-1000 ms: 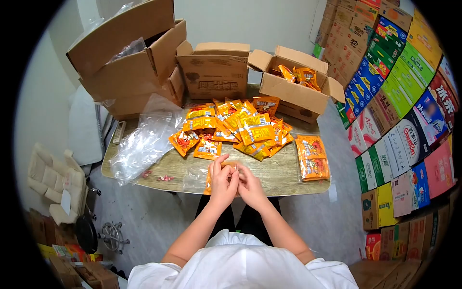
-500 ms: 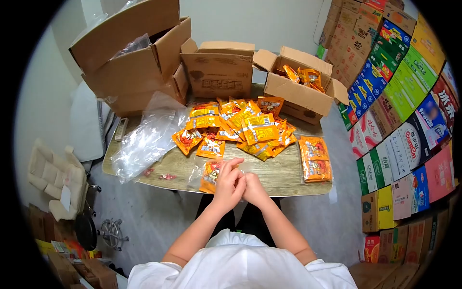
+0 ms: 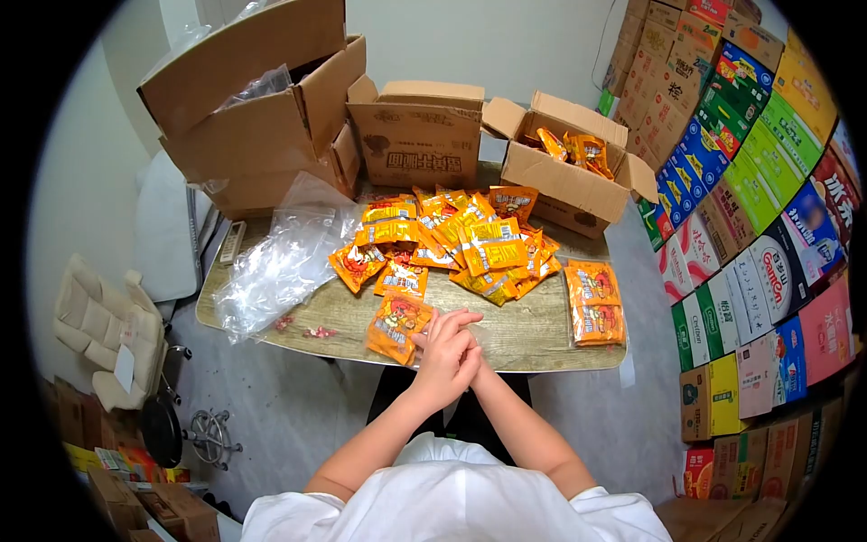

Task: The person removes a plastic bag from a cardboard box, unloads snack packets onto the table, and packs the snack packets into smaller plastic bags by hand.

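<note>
Table [image 3: 533,336]: wood-grain top, rounded corners. Clear plastic bags [image 3: 287,257]: thin, wrinkled, glossy, flat at left. Cardboard cartons [image 3: 417,135]: brown, matt, flaps raised, along far edge. Left hand [image 3: 447,357]: palm down, fingers extended over right hand [image 3: 479,369], which is mostly hidden; whether either grips, cannot tell. Orange packet [image 3: 397,325]: crinkled, shiny, printed, tilted, in clear film near front edge, beside left fingertips, nearer than heaped orange packets [image 3: 483,242].

The left hand [image 3: 444,355] now lies more across the right hand [image 3: 480,369], and the orange packet [image 3: 397,327] near them, partly covered before, shows more of its front.
</note>
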`<state>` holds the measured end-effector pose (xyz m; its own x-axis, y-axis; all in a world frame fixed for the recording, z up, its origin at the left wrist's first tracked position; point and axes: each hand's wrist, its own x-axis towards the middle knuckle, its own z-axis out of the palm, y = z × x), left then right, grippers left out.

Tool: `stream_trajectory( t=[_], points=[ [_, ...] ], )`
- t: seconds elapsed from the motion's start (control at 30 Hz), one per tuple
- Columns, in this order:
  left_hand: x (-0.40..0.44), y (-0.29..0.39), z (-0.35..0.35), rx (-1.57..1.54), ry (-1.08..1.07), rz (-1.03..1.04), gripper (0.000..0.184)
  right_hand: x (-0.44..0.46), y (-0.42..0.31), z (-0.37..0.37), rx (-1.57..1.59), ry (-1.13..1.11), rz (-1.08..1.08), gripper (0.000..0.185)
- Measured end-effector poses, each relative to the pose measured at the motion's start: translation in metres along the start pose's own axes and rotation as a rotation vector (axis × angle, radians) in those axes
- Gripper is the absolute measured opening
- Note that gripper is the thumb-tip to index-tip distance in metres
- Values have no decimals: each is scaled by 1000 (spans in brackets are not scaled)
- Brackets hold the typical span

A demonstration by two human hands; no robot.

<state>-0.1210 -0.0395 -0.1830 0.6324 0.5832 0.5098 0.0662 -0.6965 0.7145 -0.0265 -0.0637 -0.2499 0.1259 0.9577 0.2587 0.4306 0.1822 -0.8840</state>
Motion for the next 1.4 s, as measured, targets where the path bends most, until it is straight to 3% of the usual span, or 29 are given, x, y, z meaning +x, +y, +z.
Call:
stream_trajectory(
  t=[0.23, 0.3, 0.33, 0.5, 0.57, 0.67, 0.7, 0.77, 0.9, 1.1, 1.17, 1.23, 1.33, 1.4],
  points=[
    [5, -11, -17, -12, 15, -76, 16, 20, 18, 4, -41, -23, -43, 21],
    [6, -30, -31, 193, 59, -109, 32, 28, 23, 2, -6, -80, 60, 21],
    [7, -42, -40, 275, 23, -137, 38, 33, 3, -8, 97, -204, 379, 25],
    [0, -74, -57, 448, -199, -230, 59, 46, -8, -15, 64, -293, 481, 25],
    [-7, -69, -51, 670, -298, -170, 67, 50, 15, -7, -85, -253, 270, 27],
    [-16, -66, -42, 737, -224, -178, 71, 51, 32, -3, -471, -190, -108, 26],
    [-17, -64, -40, 737, -225, -178, 71, 49, 26, -5, -470, -190, -107, 26],
    [-18, -61, -38, 777, -174, -203, 70, 45, 0, -15, -316, -230, 136, 21],
    [-19, -64, -29, 787, -97, -235, 65, 31, -10, -27, -221, -70, 168, 20],
    [-19, -84, -24, 946, 92, -304, 60, 16, -15, -63, -254, 105, -21, 23],
    [-19, -84, -30, 943, 79, -311, 62, 18, -23, -80, -129, 182, 157, 24],
    [-20, -84, -35, 941, 62, -344, 64, 25, -17, -96, -148, 223, 195, 23],
    [-17, -70, -37, 950, 57, -345, 66, 47, -1, -109, -297, 349, 161, 30],
    [-14, -52, -36, 970, 60, -326, 66, 62, -1, -112, -533, 379, -54, 59]
  ],
)
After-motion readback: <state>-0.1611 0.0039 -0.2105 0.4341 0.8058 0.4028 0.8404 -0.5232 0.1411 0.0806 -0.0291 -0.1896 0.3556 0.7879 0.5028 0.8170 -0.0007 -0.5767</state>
